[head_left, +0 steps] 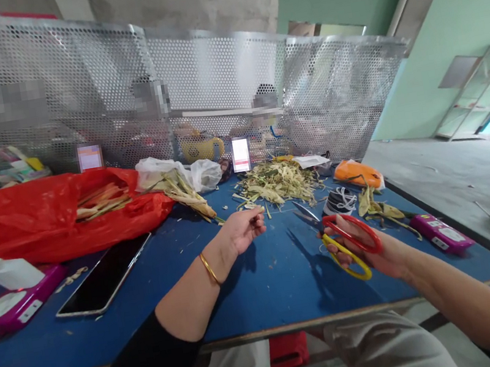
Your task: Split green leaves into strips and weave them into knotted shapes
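Note:
My left hand (247, 230) is over the middle of the blue table (262, 292), fingers curled in a pinch around a small pale piece (260, 209), perhaps husk. On the right, my right hand (352, 247) holds scissors (350, 232) with one red and one yellow handle. Their blades point up and left, slightly parted, toward a pile of shredded, dry green-yellow husks (279, 181). A bundle of husk leaves (189, 198) lies beyond my left hand.
Red plastic bag (44, 209) with husks, phone (106, 280) and purple device (22, 302) at left. Black shoe-like item with laces (339, 201), orange bag (357, 173), and another purple device (441, 233) at right. Perforated metal screen (218, 70) behind.

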